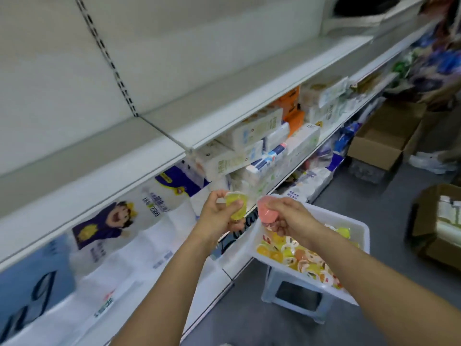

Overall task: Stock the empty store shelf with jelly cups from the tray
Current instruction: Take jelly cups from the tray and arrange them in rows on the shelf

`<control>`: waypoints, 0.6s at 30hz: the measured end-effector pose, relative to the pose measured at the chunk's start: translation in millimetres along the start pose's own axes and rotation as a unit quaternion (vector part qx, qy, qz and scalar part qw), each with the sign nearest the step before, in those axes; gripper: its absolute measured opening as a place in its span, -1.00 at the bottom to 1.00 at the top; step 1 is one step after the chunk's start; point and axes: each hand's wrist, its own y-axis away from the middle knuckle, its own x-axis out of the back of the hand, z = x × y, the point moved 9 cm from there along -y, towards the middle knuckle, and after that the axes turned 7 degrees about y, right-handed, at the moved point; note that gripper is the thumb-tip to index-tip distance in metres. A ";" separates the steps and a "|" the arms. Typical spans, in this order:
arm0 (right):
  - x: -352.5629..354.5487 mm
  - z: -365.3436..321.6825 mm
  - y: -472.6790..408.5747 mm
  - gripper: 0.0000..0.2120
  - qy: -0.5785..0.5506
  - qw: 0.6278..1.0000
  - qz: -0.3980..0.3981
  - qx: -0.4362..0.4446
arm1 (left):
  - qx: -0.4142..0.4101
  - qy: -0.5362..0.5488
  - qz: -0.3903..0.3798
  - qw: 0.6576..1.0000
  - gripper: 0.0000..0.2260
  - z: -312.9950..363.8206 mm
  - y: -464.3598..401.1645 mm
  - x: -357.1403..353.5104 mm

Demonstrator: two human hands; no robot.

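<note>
Up and left of the left grip [216, 216] runs the bare grey shelf [189, 106], nothing lying on it. Just behind both grips, the lower shelf [154, 278] carries big tissue packs [119, 228], with boxed tissue stacks [259, 143] further along to the right. Right under the right grip [287, 218], the white tray [334, 216] of jelly cups [296, 258] sits on a pale stool [294, 295], which stands on the grey floor [389, 216]. Cardboard boxes [384, 141] rest on that floor, well off to the right.

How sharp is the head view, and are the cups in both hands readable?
Head view: motion-blurred, wide-angle bend in the shelf edge; flat lighting. Left hand holds a yellow cup, right hand a pink cup; colours readable, labels not.
</note>
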 end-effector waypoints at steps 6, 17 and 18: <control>-78.5 -66.6 34.4 -0.69 0.070 0.992 -0.051 0.087 | -0.071 -0.023 0.072 0.995 -0.80 63.4 65.4 74.5; -280.5 -135.9 70.7 -0.69 0.150 0.961 -0.136 0.189 | -0.164 -0.067 0.186 0.967 -0.73 146.6 175.0 235.2; -308.2 -139.4 73.5 -0.69 0.156 0.958 -0.143 0.193 | -0.181 -0.068 0.202 0.960 -0.72 154.4 187.2 260.1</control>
